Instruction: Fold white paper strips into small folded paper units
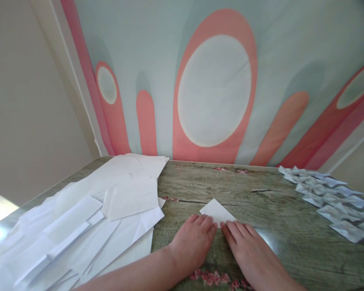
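Note:
A small folded piece of white paper (216, 211) lies on the table in front of me, one pointed corner facing away. My left hand (195, 238) is closed at its near left edge, with the fingers bent and pressed onto it. At the near right edge, my right hand (248, 246) holds the paper too, its fingers close together and reaching over the edge. Both thumbs are mostly hidden, and the fingertips of the two hands almost meet. The hands cover the paper's near part.
White paper sheets (130, 198) in a large loose pile fill the left side, some folded into strips. Several folded paper pieces (330, 198) stand in overlapping rows at the far right. The wood-grain table (194, 182) meets a wall with a patterned hanging (157, 48).

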Demonstrator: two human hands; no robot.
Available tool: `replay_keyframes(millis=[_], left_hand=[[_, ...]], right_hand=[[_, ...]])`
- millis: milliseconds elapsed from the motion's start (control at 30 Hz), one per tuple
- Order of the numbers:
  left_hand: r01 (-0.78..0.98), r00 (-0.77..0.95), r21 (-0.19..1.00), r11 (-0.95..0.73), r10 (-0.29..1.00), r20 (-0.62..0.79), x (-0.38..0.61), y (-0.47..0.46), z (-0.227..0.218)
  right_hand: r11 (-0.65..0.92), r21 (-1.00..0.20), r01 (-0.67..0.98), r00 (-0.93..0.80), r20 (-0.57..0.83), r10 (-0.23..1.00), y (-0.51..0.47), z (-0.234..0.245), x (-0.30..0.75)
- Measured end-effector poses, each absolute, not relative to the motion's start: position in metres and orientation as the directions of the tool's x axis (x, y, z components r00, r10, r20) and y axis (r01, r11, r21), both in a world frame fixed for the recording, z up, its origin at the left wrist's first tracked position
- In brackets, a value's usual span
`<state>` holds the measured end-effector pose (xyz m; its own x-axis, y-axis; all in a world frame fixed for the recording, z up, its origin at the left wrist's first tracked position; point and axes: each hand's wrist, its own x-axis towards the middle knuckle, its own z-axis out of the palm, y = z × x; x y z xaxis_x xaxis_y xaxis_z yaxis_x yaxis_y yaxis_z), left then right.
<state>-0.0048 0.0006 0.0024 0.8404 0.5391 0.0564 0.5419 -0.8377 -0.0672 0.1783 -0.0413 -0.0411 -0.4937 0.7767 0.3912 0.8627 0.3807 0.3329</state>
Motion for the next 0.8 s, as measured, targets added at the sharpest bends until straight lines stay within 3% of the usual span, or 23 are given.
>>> replay_keyframes(millis=[200, 567, 800], left_hand=[[0.544, 0.839, -0.047, -0.838, 0.542, 0.050, -0.004, 0.002, 0.007], [0.528, 0.849, -0.064, -0.847, 0.527, 0.021, -0.004, 0.000, 0.009], [0.549, 0.809, 0.059, -0.834, 0.548, 0.214, -0.019, 0.017, 0.008]], right_hand=[[0.368, 0.387, 0.845, -0.509, 0.377, 0.774, -0.041, -0.042, 0.184], [0.388, 0.348, 0.854, -0.505, 0.368, 0.781, -0.038, -0.037, 0.185], [0.400, 0.329, 0.856, -0.513, 0.433, 0.742, -0.040, -0.042, 0.189]])
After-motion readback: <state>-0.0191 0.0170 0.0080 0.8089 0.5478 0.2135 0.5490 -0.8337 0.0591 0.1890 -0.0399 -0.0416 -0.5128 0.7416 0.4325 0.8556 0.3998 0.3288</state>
